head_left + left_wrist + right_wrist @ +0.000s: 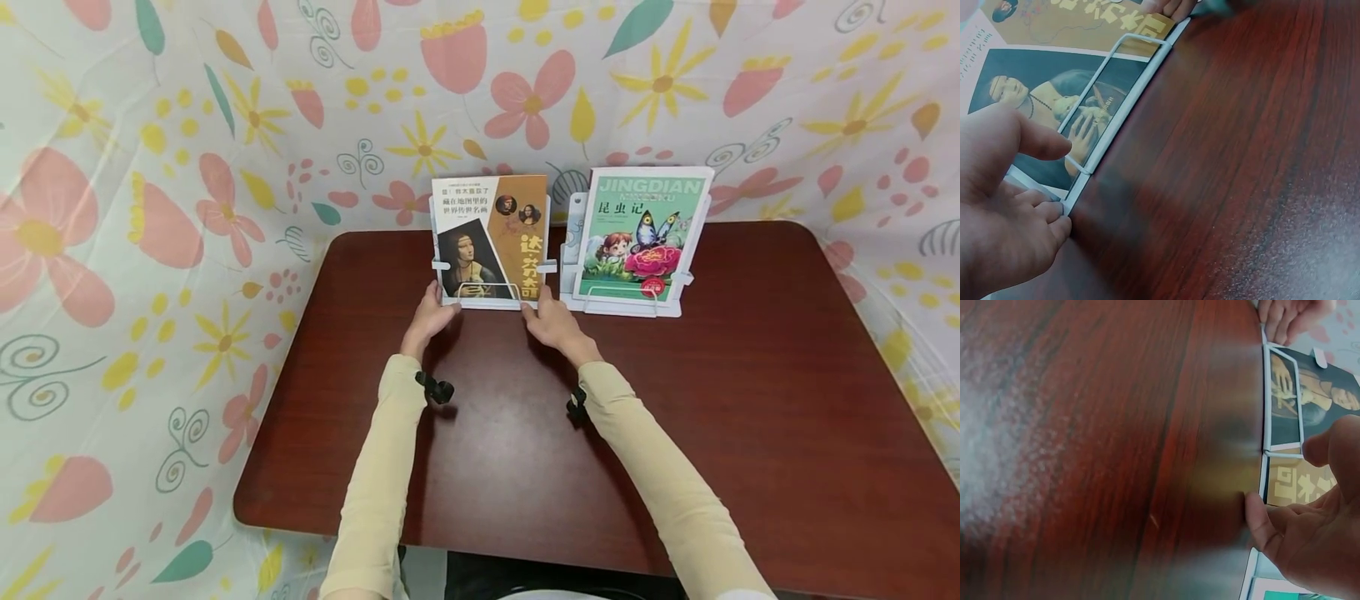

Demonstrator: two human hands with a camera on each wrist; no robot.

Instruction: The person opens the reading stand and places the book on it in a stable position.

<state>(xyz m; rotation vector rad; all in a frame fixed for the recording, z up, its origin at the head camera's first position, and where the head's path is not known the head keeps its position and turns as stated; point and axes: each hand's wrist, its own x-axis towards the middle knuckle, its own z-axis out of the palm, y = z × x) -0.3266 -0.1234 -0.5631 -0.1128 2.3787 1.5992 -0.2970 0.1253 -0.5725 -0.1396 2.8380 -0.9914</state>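
Observation:
A white book stand holds an upright book with an orange and white cover and a portrait of a woman. My left hand grips the stand's lower left corner. In the left wrist view its thumb lies in front of the cover, with the other fingers at the side and bottom edge. At the lower right corner my right hand holds the same stand, its thumb toward the front wire. Part of each hand's grip is hidden behind the stand.
Just right of it, a second white stand bears a green book with a butterfly and a flower. Both stand near the back of the dark red wooden table. Flowered cloth hangs behind and at the sides.

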